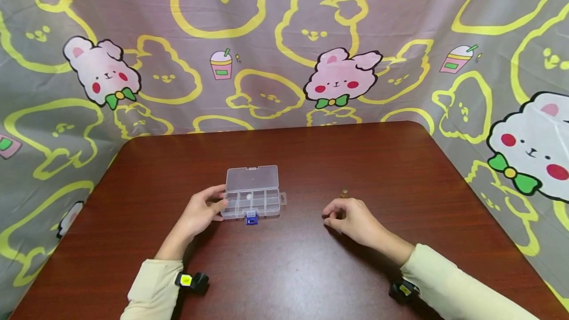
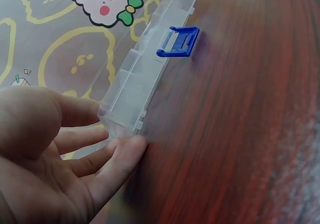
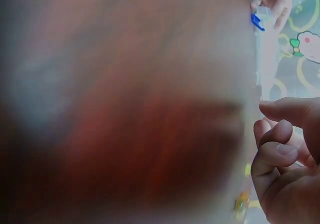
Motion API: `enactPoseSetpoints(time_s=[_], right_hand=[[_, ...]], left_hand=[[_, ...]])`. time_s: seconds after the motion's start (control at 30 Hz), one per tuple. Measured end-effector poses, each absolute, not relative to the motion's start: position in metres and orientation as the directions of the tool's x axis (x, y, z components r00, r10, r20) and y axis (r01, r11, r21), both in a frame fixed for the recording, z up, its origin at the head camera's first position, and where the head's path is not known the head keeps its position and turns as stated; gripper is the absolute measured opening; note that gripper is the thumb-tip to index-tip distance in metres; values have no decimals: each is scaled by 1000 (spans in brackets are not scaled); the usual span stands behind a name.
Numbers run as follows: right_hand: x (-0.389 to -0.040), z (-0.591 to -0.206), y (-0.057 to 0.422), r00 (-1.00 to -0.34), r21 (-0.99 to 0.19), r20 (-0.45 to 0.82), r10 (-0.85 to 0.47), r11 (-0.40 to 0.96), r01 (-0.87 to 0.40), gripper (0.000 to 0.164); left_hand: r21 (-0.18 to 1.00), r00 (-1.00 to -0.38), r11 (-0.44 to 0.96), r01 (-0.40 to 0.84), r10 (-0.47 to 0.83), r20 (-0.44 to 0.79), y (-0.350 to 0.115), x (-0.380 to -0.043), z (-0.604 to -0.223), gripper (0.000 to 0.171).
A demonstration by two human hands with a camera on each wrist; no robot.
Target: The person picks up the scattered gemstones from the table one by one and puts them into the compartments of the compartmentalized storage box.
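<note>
My left hand (image 1: 202, 211) grips the left end of a clear plastic compartment box (image 1: 273, 201). The lid (image 1: 252, 179) is raised and leans back, and a blue latch (image 1: 251, 219) hangs at the front. In the left wrist view, the thumb and fingers close round the box's end (image 2: 122, 107). A small pale round spot shows in a middle compartment. To the right of the box, my right hand (image 1: 353, 219) is low over the table with loosely bent fingers, a gap showing between thumb and fingers. Just behind it is a small amber-coloured item (image 1: 344, 193), partly hidden by the hand.
The brown wooden table (image 1: 293, 270) carries all of this. A patterned cloth (image 1: 275, 38) with rabbit figures surrounds its back and sides. Black wrist cameras (image 1: 193, 281) sit at both cuffs. A clear hanging tab (image 1: 283, 198) sticks out from the box's right end.
</note>
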State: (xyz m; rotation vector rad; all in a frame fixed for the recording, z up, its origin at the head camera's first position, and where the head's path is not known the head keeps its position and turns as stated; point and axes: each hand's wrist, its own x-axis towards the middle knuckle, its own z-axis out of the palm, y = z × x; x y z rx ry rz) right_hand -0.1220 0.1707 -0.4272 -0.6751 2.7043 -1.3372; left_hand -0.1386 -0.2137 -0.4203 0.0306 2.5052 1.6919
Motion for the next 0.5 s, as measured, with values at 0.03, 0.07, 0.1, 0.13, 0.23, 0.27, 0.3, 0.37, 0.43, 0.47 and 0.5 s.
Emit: enactPoseSetpoints(time_s=[0.03, 0.07, 0.1, 0.13, 0.23, 0.27, 0.3, 0.37, 0.43, 0.47, 0.5], right_hand=[[-121, -427, 175, -906, -764, 145, -398, 536, -358, 13], [-119, -427, 178, -908, -760, 149, -392, 542, -359, 13], [-118, -427, 182, -910, -755, 151, -385, 549, -358, 14], [-117, -427, 186, -912, -750, 156, -379, 556, -359, 14], [-114, -426, 196, -917, -739, 172, -359, 568, -361, 15], [-114, -426, 199, -919, -738, 176, -352, 571, -360, 16], [-113, -426, 201, -921, -738, 177, -347, 572, -358, 16], [-113, -425, 206, -924, -737, 176, -340, 577, -353, 16], [-113, -425, 210, -926, -734, 173, -334, 583, -348, 17], [-114, -425, 212, -927, -731, 174, -332, 587, -348, 17], [-114, -425, 214, -928, -727, 177, -328, 592, -348, 17]], left_hand=[[925, -993, 378, -50, 82, -87, -214, -139, -420, 47], [924, -993, 380, -49, 83, -87, -214, -139, -420, 47], [923, -993, 382, -49, 82, -86, -213, -139, -420, 47], [922, -993, 384, -48, 80, -85, -213, -139, -420, 46], [922, -994, 384, -44, 78, -80, -213, -140, -420, 45], [922, -994, 384, -43, 77, -78, -212, -140, -420, 45], [922, -994, 384, -41, 76, -76, -212, -140, -420, 45], [922, -995, 386, -39, 73, -73, -212, -140, -420, 44], [920, -995, 389, -37, 73, -71, -212, -141, -420, 44], [920, -995, 391, -37, 73, -71, -212, -141, -421, 44], [919, -995, 392, -36, 72, -70, -212, -141, -421, 43]])
